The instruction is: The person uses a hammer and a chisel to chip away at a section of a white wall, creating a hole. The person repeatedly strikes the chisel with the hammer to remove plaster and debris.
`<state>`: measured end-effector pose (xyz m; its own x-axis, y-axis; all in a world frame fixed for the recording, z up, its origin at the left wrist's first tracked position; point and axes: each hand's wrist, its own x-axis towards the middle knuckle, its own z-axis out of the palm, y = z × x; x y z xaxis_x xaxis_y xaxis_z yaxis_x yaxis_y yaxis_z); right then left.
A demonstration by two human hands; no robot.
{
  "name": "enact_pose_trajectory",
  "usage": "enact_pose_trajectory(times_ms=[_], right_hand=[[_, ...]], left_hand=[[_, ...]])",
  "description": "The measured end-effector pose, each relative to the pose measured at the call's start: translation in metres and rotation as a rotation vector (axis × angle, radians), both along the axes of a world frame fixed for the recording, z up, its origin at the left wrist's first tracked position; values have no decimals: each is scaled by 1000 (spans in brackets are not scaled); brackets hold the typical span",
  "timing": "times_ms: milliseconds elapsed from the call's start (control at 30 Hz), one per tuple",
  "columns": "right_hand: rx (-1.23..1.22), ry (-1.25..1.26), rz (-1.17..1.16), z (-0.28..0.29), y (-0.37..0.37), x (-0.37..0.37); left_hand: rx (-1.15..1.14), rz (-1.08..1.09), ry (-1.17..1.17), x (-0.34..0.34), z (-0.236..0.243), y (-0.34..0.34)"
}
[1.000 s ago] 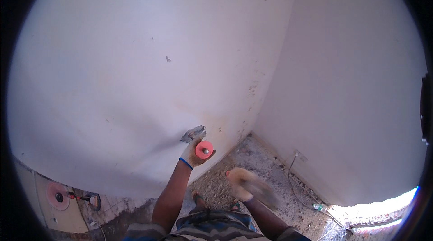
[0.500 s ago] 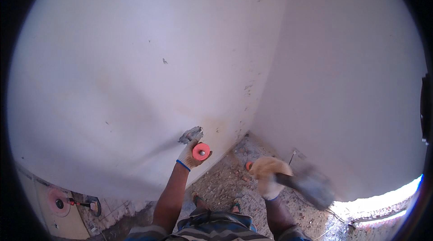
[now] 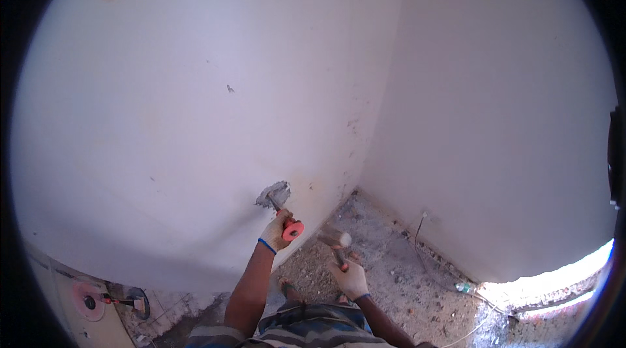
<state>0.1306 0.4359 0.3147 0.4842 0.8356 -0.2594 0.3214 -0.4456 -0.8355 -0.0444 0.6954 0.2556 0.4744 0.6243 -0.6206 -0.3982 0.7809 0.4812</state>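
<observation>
A: What were the fingers doing?

B: Those of the gloved left hand (image 3: 276,233) were wrapped around a red-handled chisel (image 3: 288,229) with a round guard; those of the gloved right hand (image 3: 352,279) gripped a hammer (image 3: 340,257) by its handle

A: And the tools themselves?

B: The chisel's blade reached into a chipped grey patch (image 3: 283,189) near the bottom edge of the left-hand wall (image 3: 163,120). The hammer's head, slightly blurred, was near the guard but apart from it, above the rubble-strewn floor (image 3: 385,296)

A: Which step was that?

B: Chipping at the patch, I judged, with the hammer between blows

A: What did the next move call for?

B: A steady chisel, and the hammer's face square on its end, clear of the fingers

A: Anything farther out?

B: A small bottle (image 3: 463,287) near the right-hand wall's (image 3: 489,120) bottom edge
</observation>
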Motion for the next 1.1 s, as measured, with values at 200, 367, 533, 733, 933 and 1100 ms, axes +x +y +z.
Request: enact_pose_trajectory(times_ms=[200,367,533,733,933,1100], right_hand=[[-19,1,-102,65,-19,39],[103,55,-219,84,-20,43],[291,124,-177,87,-20,45],[744,52,-99,134,-6,42],[1431,105,252,154,30,48],[839,-279,173,63,72,15]], left_hand=[[-70,47,-114,12,42,-7],[-172,57,-247,28,46,5],[-117,65,-244,33,46,14],[-102,100,-264,44,61,9],[63,-1,-440,40,22,26],[647,-171,-69,38,-13,35]])
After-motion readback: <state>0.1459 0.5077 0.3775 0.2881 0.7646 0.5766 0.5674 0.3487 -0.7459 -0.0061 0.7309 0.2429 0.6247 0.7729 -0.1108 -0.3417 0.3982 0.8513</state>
